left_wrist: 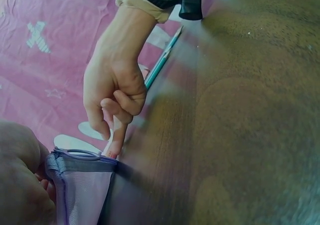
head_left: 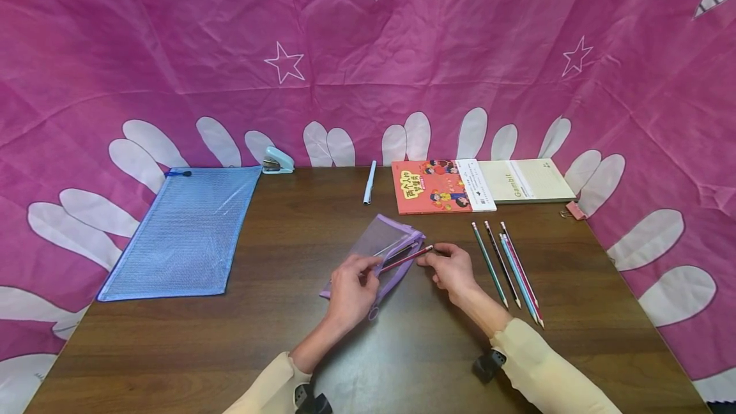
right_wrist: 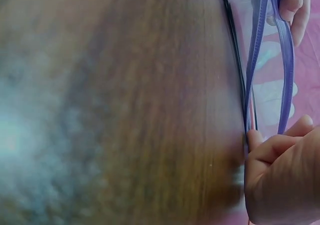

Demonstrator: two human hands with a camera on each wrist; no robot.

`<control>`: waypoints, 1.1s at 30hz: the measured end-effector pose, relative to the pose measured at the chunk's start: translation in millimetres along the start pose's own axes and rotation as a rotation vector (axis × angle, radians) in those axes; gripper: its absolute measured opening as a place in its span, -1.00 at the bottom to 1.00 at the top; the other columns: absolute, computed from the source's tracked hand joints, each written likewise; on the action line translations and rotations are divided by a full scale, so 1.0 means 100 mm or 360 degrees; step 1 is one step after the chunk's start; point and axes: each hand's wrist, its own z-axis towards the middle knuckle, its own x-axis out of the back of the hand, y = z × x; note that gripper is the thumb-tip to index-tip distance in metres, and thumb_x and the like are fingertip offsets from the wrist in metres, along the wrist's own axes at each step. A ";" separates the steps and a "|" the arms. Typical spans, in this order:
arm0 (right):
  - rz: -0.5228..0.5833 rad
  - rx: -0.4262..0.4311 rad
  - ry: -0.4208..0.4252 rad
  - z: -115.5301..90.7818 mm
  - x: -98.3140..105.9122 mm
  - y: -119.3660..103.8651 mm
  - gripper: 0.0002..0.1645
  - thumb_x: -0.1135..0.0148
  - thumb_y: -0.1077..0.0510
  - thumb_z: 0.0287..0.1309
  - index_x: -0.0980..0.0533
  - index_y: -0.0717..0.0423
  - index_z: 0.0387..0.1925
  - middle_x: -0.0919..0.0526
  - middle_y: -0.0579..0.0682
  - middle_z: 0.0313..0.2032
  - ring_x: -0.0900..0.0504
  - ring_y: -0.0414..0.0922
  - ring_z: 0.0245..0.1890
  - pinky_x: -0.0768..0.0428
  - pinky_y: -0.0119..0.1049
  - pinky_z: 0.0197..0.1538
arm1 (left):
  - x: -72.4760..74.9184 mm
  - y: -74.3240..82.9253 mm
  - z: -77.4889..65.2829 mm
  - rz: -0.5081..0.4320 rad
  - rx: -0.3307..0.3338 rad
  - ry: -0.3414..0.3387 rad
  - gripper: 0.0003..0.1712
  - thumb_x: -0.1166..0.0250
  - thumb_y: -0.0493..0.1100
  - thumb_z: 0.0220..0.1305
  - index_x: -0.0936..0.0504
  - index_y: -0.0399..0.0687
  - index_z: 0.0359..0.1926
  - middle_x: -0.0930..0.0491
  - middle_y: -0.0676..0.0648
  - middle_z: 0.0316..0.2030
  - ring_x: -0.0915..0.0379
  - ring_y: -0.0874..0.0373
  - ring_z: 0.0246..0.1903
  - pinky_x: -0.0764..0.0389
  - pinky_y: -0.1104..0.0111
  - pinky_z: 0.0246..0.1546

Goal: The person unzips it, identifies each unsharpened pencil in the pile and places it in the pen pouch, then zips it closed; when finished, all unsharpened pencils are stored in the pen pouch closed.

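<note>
A purple mesh zip pouch point(head_left: 379, 239) lies at a slant in mid-table, its zipper side gaping. My left hand point(head_left: 353, 289) grips the pouch's near edge between thumb and fingers. At the mouth, my right hand point(head_left: 451, 268) pinches the end of a red pencil point(head_left: 407, 259), which points down into the pouch. The right wrist view shows dark pencils point(right_wrist: 234, 40) along the purple zipper band point(right_wrist: 286, 70), with the right fingertips at the opening. In the left wrist view, the right index finger reaches the pouch corner point(left_wrist: 82, 157).
Several loose pencils point(head_left: 508, 273) lie right of my right hand. Behind are an orange book point(head_left: 425, 200), a pale notebook point(head_left: 546, 177), a pink binder clip point(head_left: 576, 211) and a light-blue pen point(head_left: 370, 184). A blue mesh folder point(head_left: 178, 235) and a stapler point(head_left: 278, 160) are at left.
</note>
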 end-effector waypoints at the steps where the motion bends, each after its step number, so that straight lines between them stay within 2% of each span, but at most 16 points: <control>1: 0.0008 -0.0001 -0.0007 0.00 0.00 0.00 -0.39 -0.27 0.32 0.13 -0.32 0.39 0.21 -0.67 0.11 -0.31 -0.31 -0.25 -0.73 -0.28 -0.49 -0.69 | 0.00 0.00 0.00 -0.0002 0.0002 -0.0002 -0.64 -0.24 -0.57 -0.02 -0.76 -0.27 -0.21 -0.66 -0.10 -0.38 -0.60 0.12 -0.44 -0.64 0.38 -0.42; 8: 0.0012 -0.0025 -0.0064 -0.02 -0.04 0.02 -0.42 -0.28 0.30 0.16 -0.36 0.36 0.20 -0.69 0.01 -0.43 -0.31 -0.27 -0.73 -0.29 -0.49 -0.67 | -0.01 0.00 -0.01 0.0001 -0.0002 -0.0011 -0.64 -0.25 -0.58 -0.03 -0.76 -0.28 -0.20 -0.65 -0.11 -0.38 -0.60 0.11 -0.43 -0.64 0.39 -0.41; 18: 0.0016 0.0021 -0.0169 -0.06 -0.07 0.04 -0.47 -0.21 0.33 0.22 -0.41 0.33 0.23 -0.75 0.11 -0.32 -0.33 -0.27 -0.72 -0.33 -0.46 -0.64 | 0.00 0.01 -0.01 0.0013 -0.0005 -0.0024 -0.65 -0.24 -0.57 -0.02 -0.76 -0.28 -0.21 -0.65 -0.12 -0.39 -0.60 0.12 -0.44 -0.63 0.38 -0.42; 33: 0.0045 0.0014 -0.0266 -0.15 -0.10 0.02 -0.36 -0.13 0.33 0.29 -0.25 0.35 0.38 -0.74 0.16 -0.24 -0.30 -0.28 -0.71 -0.25 -0.45 -0.64 | 0.00 -0.01 -0.01 0.0000 -0.0023 -0.0009 -0.64 -0.22 -0.57 -0.03 -0.76 -0.29 -0.20 -0.66 -0.14 -0.38 -0.60 0.11 -0.44 -0.63 0.39 -0.42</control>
